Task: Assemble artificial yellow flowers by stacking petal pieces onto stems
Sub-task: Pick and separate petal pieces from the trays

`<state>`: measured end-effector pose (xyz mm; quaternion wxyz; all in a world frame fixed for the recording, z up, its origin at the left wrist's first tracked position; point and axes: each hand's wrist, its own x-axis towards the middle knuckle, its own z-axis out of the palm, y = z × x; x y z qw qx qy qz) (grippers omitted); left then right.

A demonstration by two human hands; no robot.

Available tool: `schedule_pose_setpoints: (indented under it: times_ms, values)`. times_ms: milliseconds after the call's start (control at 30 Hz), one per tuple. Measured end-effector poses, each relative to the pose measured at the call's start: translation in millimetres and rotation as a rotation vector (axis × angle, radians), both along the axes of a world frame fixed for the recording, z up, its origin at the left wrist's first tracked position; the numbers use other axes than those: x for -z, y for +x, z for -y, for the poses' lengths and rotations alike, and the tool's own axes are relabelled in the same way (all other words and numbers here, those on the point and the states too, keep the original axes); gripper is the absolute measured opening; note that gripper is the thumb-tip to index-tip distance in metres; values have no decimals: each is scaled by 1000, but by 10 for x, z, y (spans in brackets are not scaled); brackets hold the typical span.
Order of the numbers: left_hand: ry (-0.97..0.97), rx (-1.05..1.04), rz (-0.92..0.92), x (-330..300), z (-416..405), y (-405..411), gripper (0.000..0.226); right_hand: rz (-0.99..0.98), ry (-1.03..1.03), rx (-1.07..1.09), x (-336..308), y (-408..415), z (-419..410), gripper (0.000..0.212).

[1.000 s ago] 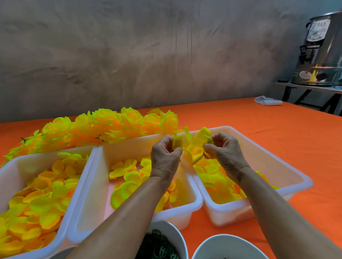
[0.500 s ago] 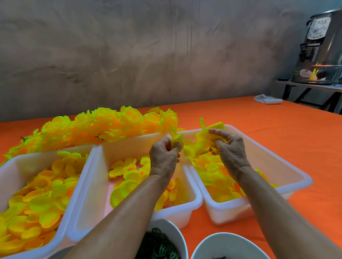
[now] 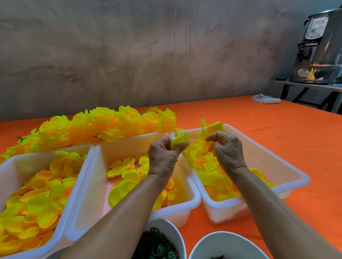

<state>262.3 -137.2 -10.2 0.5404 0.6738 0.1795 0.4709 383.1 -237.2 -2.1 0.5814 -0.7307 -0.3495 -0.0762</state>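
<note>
The left hand (image 3: 163, 154) curls its fingers and thumb around a small yellow petal piece (image 3: 179, 141), held up just beside the right hand (image 3: 226, 148), which pinches a bunch of petal pieces (image 3: 213, 130) (its fingers bent tight round them). Both hover over white bins: the middle bin (image 3: 130, 214) lies under the left wrist, the right bin (image 3: 280, 172) beneath the right hand, both with loose petals. Beyond the left hand lies a heap of finished yellow flowers (image 3: 108, 125) on the orange table (image 3: 283, 137)
</note>
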Motion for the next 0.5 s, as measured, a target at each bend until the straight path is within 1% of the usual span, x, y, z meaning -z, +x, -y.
schedule_pose_setpoints:
  times_ms: [67, 167, 267, 367, 433, 500]
  values:
    - [40, 3, -12, -4, 25, -5, 39, 41, -33, -80, -1, -67, -14, 27]
    - [69, 14, -13, 0, 56, -13, 44, 27, -76, -206, -16, -111, 3, 9]
    - [108, 29, -42, 5, 83, -13, 44, -73, -57, -359, -42, -118, 39, 10]
    - [184, 20, -84, 5, 101, -4, 42, -111, -20, -426, -48, -135, 40, 9]
    - [200, 22, -101, 6, 99, -1, 41, -130, 2, -435, -42, -132, 23, 12]
    - [195, 31, -102, 5, 90, 0, 42, -170, 38, -369, -35, -98, 11, 16]
